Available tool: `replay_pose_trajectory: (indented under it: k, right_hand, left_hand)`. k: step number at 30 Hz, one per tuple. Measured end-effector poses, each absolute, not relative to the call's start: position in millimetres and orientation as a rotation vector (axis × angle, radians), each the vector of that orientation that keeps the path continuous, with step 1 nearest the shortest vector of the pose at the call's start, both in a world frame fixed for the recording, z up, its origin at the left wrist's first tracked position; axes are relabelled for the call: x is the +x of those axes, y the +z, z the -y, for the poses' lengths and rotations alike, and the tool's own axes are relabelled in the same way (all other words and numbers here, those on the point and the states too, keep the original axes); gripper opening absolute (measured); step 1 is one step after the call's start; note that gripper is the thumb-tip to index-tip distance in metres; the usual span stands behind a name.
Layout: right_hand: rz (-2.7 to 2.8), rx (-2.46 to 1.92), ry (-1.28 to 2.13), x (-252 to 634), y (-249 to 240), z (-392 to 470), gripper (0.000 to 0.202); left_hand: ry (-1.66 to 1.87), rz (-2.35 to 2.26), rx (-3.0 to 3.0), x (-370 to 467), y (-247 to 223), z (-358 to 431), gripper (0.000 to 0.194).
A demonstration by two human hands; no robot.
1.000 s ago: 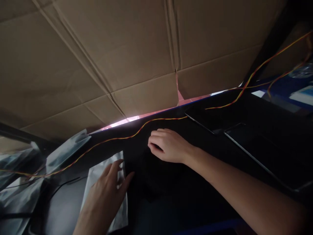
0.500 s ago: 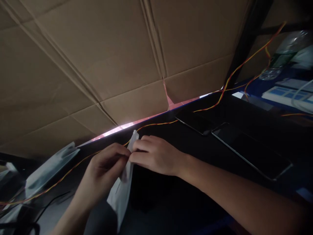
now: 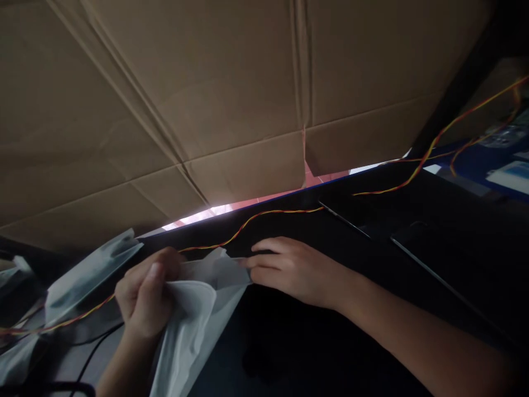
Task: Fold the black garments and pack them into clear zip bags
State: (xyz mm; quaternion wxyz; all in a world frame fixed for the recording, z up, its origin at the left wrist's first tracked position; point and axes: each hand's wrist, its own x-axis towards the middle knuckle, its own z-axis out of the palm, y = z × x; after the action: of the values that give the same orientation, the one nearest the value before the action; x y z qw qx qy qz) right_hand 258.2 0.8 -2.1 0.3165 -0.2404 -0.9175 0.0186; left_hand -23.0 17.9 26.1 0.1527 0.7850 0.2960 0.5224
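Observation:
A translucent white plastic bag (image 3: 194,325) hangs between my hands, its mouth spread apart. My left hand (image 3: 146,289) is closed in a fist on the bag's left edge, with the thumb on top. At the bag's right rim my right hand (image 3: 295,273) pinches the plastic with its fingertips; another finger stretches out above. Whatever may lie inside the bag cannot be made out. To the right, two dark flat phone-like devices, a nearer one (image 3: 446,275) and a farther one (image 3: 345,215), lie on the black tabletop (image 3: 285,342).
A brown cardboard sheet (image 3: 231,94) stands behind the table's back edge. A twisted red-yellow wire (image 3: 281,211) runs across the tabletop. Another translucent bag (image 3: 91,275) lies at left, near black cables (image 3: 93,353). At far right are a blue surface and a white-and-blue packet (image 3: 512,175).
My hands have drawn apart, pulling the bag's mouth wide. The left hand moved left and turned into a fist; the right moved slightly right. The view has shifted a little.

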Motion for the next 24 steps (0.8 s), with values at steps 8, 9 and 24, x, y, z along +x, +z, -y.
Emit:
replay_pose_trajectory:
  k: [8, 9, 24]
  right_hand:
    - [2.271, -0.760, 0.861, 273.8, 32.0, 8.8, 0.020]
    - [2.332, -0.761, 0.969, 277.6, 35.8, 12.3, 0.029]
    - [2.225, -1.016, 0.830, 272.9, 26.4, 4.2, 0.076]
  left_hand:
    - [1.092, -0.711, 2.506, -25.0, 26.7, -18.3, 0.039]
    - [1.055, -0.720, 2.537, -26.6, 28.4, -18.7, 0.037]
    - [0.776, -0.819, 2.724, -34.8, 30.9, -27.0, 0.027]
